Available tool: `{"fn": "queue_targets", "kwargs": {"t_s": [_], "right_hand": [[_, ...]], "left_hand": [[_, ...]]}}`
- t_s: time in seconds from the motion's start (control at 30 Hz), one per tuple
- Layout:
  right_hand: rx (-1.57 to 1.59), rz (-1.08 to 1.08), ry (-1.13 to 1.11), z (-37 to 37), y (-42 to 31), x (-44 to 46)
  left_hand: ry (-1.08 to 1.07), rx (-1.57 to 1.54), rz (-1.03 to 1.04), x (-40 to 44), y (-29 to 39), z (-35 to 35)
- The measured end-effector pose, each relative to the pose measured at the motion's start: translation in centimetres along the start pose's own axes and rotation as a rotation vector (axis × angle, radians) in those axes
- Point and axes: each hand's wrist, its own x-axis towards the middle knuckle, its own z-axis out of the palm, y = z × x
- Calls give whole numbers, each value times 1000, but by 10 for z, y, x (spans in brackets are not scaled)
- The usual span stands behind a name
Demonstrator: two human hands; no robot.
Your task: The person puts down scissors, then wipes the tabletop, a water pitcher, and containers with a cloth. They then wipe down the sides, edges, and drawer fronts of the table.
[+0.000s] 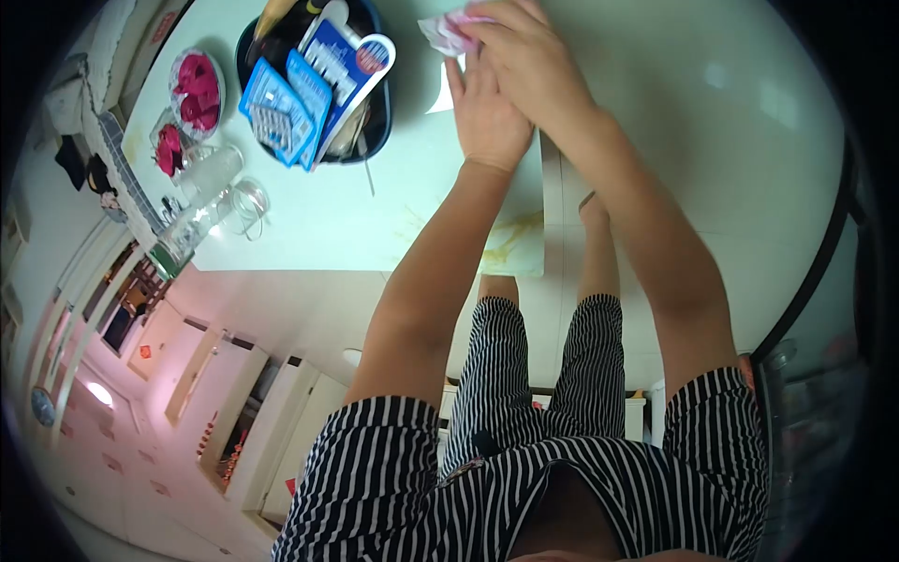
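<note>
My right hand (524, 56) is closed on a crumpled pink-and-white piece (448, 34), soft like a tissue or thin wrapper; its exact kind I cannot make out. Just below, my left hand (489, 114) lies flat on the pale table (421, 206), fingers stretched out and partly covered by the right hand. A white piece with a pointed corner (450, 86) shows beside the left fingers; the rest of it is hidden. My forearms cross close together over the table's edge.
Left of my hands stands a dark tub (379, 131) with blue packets (281, 108) and other items. Further left are a bowl (221, 92) of pink pieces, a glass mug (247, 208) and a clear bottle (183, 234). A yellowish stain (510, 236) marks the near table edge.
</note>
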Motion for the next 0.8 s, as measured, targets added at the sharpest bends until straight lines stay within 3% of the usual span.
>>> {"fn": "queue_targets", "kwargs": {"t_s": [0.13,0.2,0.27,0.3,0.33,0.37,0.4,0.47,0.5,0.57,0.63,0.73,0.8], "right_hand": [[19,67,-90,31,10,-2],[-328,68,-33,33,-11,-15],[-273,135,-12,49,-32,-34],[-233,208,-62,57,-52,-61],[77,456,-201,55,-88,-76],[-117,207,-277,86,-110,-157],[-214,53,-392,76,-140,-167],[-179,49,-366,77,-149,-180],[-166,-9,-393,72,-144,-171],[-166,-74,-425,79,-134,-140],[-216,38,-381,110,-142,-100],[-231,32,-364,130,-140,-97],[-258,11,-433,89,-139,-133]], "left_hand": [[-177,-207,-59,-17,12,-12],[-128,-280,189,-86,32,-25],[-188,-443,84,-138,36,-83],[-184,-355,-32,-168,22,-94],[-185,-269,-143,-198,-2,-99],[-139,-130,-384,-214,-43,-113],[-102,25,-625,-225,-87,-129],[-345,110,-892,-208,-131,-150],[-342,99,-894,-205,-138,-145],[-590,94,-906,-199,-149,-133],[-596,85,-889,-203,-151,-130],[-600,85,-854,-192,-149,-142],[-638,67,-865,-196,-144,-146]]}}
